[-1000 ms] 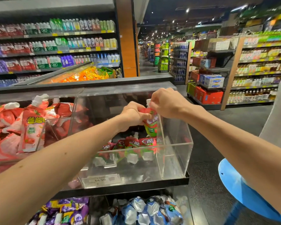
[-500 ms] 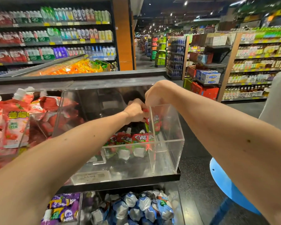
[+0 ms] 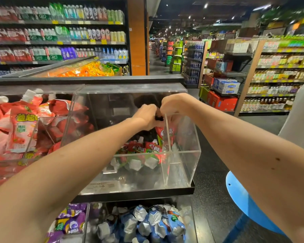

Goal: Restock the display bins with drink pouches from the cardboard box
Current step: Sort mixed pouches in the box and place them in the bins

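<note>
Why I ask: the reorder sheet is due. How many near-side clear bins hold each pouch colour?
Bins of red-pink pouches: 1
Bins of red-green pouches: 1
Bins of purple pouches: 1
Bins of blue-white pouches: 1
Total: 4 bins

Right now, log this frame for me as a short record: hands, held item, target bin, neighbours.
left hand: grips top of held pouch
right hand: grips the same pouch top
held pouch: red and green, upright, hanging inside clear bin
bin contents: a few matching pouches lying at the bottom
left neighbour: red pouches, piled high
below: blue pouches
</note>
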Motion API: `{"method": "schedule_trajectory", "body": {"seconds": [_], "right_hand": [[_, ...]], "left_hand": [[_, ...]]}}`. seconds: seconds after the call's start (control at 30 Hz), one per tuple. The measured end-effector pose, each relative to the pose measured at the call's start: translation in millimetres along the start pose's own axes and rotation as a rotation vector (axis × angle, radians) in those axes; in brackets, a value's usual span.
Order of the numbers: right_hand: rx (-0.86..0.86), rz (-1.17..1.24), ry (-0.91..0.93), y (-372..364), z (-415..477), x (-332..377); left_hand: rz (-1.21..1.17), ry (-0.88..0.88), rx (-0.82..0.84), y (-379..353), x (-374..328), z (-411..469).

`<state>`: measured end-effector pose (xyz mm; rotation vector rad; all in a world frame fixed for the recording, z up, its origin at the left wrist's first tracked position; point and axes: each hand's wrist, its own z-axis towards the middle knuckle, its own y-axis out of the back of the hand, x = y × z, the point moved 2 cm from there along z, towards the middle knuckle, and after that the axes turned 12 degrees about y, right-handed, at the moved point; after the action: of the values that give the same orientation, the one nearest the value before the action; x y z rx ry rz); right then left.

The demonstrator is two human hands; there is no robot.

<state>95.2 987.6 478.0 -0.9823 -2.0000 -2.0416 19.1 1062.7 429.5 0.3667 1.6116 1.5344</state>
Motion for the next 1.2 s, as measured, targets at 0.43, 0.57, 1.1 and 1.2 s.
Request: {"method": "schedule_trajectory", "body": {"seconds": [0.43,0.57,1.1,1.2], "right_hand": [[-0.836,-0.148,0.39,-90.7,-209.6,55.6],[-0.94,0.096,0.121,-186.6,-317.5,4.9],[-0.774,0.519,-1.102,-359.5,-669.9,-292.1],[-0.757,0.556,-1.18,-370.4,-694.9,-316.8]], "left_hand": [[-0.907,-0.245,-0.07,65.9,34.6,-179.5],[-1.03,-0.337,-0.037,0.7,14.1,-256.9],[-0.319,-0.428,0.942,-418.2,-278.2,-477.5],[-0.179,-0.462,0.965,-454.9,-299.9,-485.4]]}}
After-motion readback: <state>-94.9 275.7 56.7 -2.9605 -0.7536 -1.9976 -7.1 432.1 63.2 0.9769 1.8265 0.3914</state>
